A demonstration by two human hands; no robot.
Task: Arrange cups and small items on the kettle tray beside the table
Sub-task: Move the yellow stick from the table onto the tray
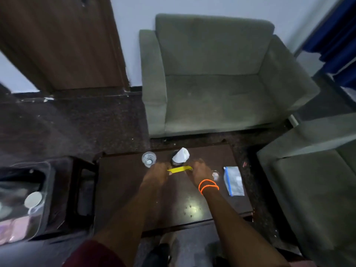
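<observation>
Yellow sachet (180, 169): thin flat strip, pinched at its ends by left hand (157, 173) and right hand (200, 171), over dark bench (123, 189), near clear cup (148, 159).

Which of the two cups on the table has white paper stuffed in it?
The dark cup between the hands: white paper sticks out of it. The clear glass to its left holds none.

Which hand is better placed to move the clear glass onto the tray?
The left hand: the clear glass stands just beyond its fingertips, and the tray lies on that side too. The right hand is farther away.
</observation>
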